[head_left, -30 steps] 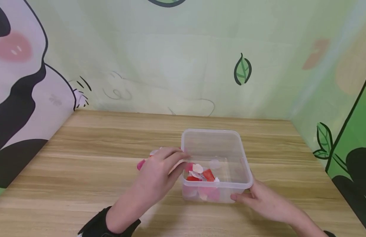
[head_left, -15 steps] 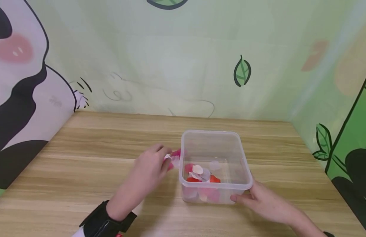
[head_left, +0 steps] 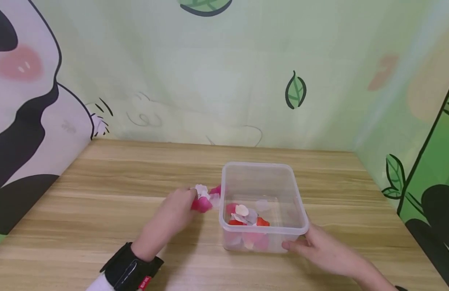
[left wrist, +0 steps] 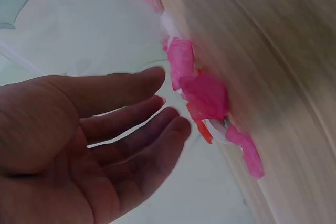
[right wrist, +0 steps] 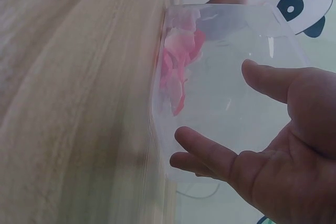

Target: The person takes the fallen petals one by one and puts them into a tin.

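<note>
A clear square plastic container [head_left: 262, 178] stands on the table with pink, white and red-orange artificial flower petals [head_left: 242, 214] in its near left part. My right hand [head_left: 324, 246] holds its near right corner, thumb at the front wall and the other fingers along the right side. Just left of the container lies a small pile of pink and white petals [head_left: 203, 202]. My left hand [head_left: 175, 210] is at the left edge of that pile. In the left wrist view its thumb and fingers are apart, nothing between them, with pink and orange petals [left wrist: 205, 95] beyond the fingertips.
The wood-grain table [head_left: 112, 194] runs back to a printed cloth backdrop [head_left: 210, 81] with panda and leaf drawings. A black band [head_left: 131, 266] wraps the left wrist.
My left hand has moved from the container's left rim back leftward to the loose petal pile. Petals in the container have shifted a little. The right hand stays at the corner.
</note>
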The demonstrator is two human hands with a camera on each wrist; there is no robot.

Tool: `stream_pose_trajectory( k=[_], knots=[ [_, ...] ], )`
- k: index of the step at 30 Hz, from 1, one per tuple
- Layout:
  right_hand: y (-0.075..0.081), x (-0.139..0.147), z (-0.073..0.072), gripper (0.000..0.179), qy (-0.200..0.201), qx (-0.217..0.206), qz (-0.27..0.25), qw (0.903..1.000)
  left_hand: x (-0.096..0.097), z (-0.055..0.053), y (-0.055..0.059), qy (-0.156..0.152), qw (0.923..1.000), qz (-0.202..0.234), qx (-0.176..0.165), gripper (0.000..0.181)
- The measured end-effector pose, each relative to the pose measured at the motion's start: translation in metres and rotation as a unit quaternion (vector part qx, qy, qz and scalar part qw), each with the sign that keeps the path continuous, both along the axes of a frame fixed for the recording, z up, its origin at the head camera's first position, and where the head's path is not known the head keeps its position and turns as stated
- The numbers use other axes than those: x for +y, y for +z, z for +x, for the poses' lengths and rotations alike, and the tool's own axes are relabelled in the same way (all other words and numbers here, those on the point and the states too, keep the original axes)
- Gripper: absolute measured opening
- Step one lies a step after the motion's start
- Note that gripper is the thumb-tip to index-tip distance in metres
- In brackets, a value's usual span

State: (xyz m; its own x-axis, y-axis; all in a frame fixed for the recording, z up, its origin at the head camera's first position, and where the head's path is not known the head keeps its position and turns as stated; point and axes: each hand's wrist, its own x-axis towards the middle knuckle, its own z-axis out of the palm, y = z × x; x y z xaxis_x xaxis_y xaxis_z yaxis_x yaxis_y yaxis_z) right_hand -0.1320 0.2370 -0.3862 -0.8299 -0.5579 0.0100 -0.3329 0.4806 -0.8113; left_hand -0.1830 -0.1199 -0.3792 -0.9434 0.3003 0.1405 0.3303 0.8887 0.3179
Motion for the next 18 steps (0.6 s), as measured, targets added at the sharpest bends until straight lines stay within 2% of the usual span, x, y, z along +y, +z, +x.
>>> stream_pose_trajectory(
  k=[12,18],
  knots=[
    [0.0,-0.001,0.0,0.068,-0.005,-0.006,0.001,1.0,-0.007,-0.006,-0.016,-0.012,0.9999,0.005,0.004,0.019],
    [0.0,-0.001,0.0,0.068,-0.005,-0.008,-0.003,0.9999,-0.006,-0.009,-0.017,-0.014,0.9998,0.011,0.01,0.018]
  ],
)
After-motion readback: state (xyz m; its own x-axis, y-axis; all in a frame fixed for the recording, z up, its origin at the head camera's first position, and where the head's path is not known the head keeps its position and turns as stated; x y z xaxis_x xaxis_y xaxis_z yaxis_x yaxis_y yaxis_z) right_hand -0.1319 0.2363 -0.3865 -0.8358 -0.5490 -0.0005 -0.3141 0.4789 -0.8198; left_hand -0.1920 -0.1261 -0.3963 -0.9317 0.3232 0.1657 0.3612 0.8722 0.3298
